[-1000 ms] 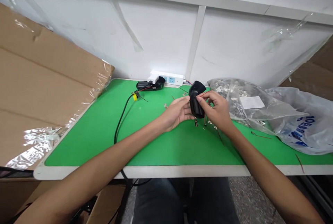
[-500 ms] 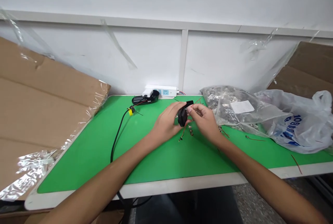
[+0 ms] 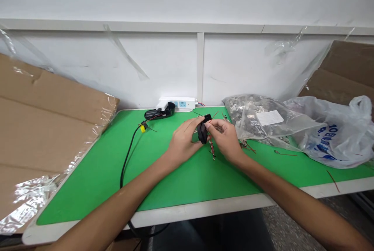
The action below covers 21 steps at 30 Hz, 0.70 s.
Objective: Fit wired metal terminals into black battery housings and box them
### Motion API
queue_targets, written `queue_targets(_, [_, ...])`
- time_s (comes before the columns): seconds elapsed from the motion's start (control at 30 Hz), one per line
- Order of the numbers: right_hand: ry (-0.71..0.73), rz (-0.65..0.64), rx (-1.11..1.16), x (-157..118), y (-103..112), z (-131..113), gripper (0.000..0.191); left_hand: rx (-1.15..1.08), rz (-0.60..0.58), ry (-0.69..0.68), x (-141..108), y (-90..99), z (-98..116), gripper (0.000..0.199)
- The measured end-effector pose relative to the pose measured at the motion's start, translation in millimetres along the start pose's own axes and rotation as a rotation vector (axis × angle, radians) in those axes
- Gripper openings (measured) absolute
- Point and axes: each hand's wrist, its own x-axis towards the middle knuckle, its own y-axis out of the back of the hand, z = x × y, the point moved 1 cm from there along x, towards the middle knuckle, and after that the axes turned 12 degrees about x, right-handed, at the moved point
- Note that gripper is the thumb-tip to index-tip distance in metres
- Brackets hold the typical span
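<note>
Compared with a second ago, the left hand [image 3: 181,140] shows its back instead of its open palm side, its thumb and fingers curled partway shut around a black housing [image 3: 201,132]. That housing, then showing its long side, is now turned narrow and foreshortened, held between the two hands above the table's green top [image 3: 96,188]. The right hand [image 3: 226,138] has thumb and forefinger drawn together at the housing's near side; a thin red wire [image 3: 215,115] pokes up from there, but I cannot tell exactly what the fingertips pinch. Copper-toned and silvery metal ends [image 3: 212,150] dangle below.

From the left: creased brown cardboard [image 3: 52,126] with glossy tape, a smooth black cable [image 3: 127,161], its yellow tag [image 3: 142,128], a curved black plastic part [image 3: 168,109], a boxy white power strip [image 3: 191,103], a clear, wrinkled bag [image 3: 245,113] of small metal pieces, and a crumpled translucent bag [image 3: 347,126] with blue print.
</note>
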Motion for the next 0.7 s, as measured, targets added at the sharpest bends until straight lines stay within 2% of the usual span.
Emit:
queue_targets(0.27, [-0.034,-0.021,0.054,0,-1,2,0.046,0.023,0.028,-0.042,2,2.1,2,0.058])
queue_targets(0.37, [-0.082,-0.057,0.081,0,-2,1,0.047,0.027,-0.007,-0.058,3,6.7,-1,0.062])
queue_targets(0.43, [-0.114,-0.063,0.099,2,-1,0,0.048,-0.004,-0.054,-0.039,3,8.5,-3,0.071])
queue_targets(0.53, [-0.166,-0.061,0.101,6,3,-4,0.047,-0.165,-0.129,0.126,4,6.6,-5,0.094])
queue_targets(0.6, [-0.217,-0.062,0.094,10,8,-11,0.045,-0.326,-0.118,0.284,6,2.6,-5,0.102])
queue_targets(0.63, [-0.233,-0.058,0.089,12,11,-16,0.046,-0.409,-0.09,0.35,7,0.1,-5,0.1])
queue_targets(0.7, [-0.214,-0.038,0.075,14,17,-26,0.051,-0.558,-0.046,0.44,9,-5.1,-5,0.083])
